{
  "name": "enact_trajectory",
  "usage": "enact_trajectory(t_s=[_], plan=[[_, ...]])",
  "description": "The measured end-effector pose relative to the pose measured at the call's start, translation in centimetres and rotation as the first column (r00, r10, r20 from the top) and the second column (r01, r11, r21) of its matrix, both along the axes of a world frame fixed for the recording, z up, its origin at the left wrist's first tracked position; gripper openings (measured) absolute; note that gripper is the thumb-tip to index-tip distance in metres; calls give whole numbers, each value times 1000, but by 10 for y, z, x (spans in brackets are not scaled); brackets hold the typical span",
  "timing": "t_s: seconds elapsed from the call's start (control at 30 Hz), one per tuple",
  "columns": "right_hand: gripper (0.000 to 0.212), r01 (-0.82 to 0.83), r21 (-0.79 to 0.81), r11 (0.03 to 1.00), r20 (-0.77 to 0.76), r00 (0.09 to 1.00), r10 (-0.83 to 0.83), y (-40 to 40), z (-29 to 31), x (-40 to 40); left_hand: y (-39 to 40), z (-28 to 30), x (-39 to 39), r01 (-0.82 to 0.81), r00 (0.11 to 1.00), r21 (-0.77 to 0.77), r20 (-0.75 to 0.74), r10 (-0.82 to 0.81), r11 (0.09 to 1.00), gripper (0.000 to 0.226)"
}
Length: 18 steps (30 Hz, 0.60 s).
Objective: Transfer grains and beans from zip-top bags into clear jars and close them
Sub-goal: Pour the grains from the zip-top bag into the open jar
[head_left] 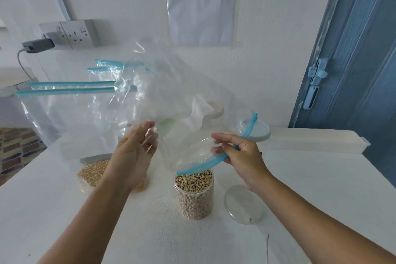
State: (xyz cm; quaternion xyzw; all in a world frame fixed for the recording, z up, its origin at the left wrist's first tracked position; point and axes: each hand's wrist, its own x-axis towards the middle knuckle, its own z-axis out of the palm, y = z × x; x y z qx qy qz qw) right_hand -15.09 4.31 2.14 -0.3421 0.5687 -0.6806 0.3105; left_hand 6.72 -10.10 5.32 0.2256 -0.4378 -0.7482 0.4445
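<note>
We have a white bench [300, 188] under us. Above it we hold an emptied clear zip-top bag [171, 96] tilted, its blue zip mouth [205, 164] just over the open jar. Behind, at left, more zip-top bags [68, 109] stand, one with yellowish grains [92, 172] at its bottom. Our left hand [135, 150] has straight, relaxed fingers touching the bag's side. Our right hand [240, 156] pinches the bag near the zip between thumb and fingers. The clear jar [194, 195] stands full of black-eyed beans. Its clear lid [244, 204] lies just right of it
</note>
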Motion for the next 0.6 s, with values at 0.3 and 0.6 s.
enact_trajectory(t_s=[0.3,0.6], plan=[[42,9,-49,999,-70,997,-13,-2,-12,-1,1,22,2,-104,993,-141,48,112,985,12],[45,14,-131,991,-200,979,-40,-9,-15,-3,-4,31,-5,-151,988,-83,5,152,985,22]])
